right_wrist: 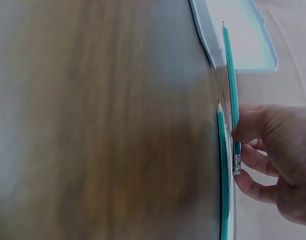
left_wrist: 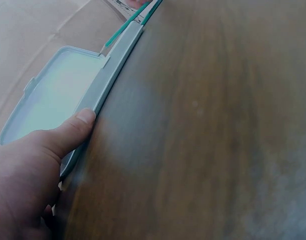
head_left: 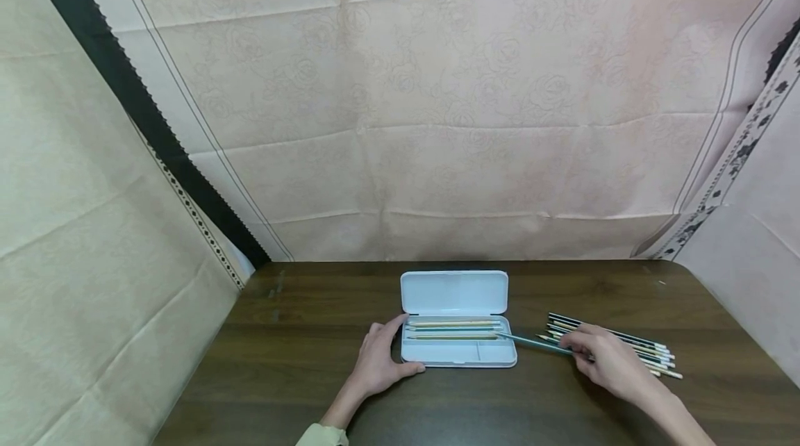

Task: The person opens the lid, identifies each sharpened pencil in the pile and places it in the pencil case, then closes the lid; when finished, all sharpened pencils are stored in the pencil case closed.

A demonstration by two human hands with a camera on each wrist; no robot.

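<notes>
A pale blue pencil case (head_left: 440,352) lies open on the table, its lid (head_left: 454,293) tipped back. Several pencils (head_left: 453,337) lie lengthwise inside it. My left hand (head_left: 378,357) holds the case's left end, with the thumb on the front rim in the left wrist view and a finger near the back corner. My right hand (head_left: 609,364) pinches a teal pencil (right_wrist: 232,80) near its end cap. Its sharpened tip points left, over the right part of the case. Under and behind that hand lies a loose bunch of pencils (head_left: 653,350).
The dark wooden table (head_left: 281,376) ends at a back edge against a pale patterned cloth (head_left: 469,119). Further cloth panels (head_left: 94,258) hang at the left and right sides. The bunch of pencils lies slanted to the right of the case.
</notes>
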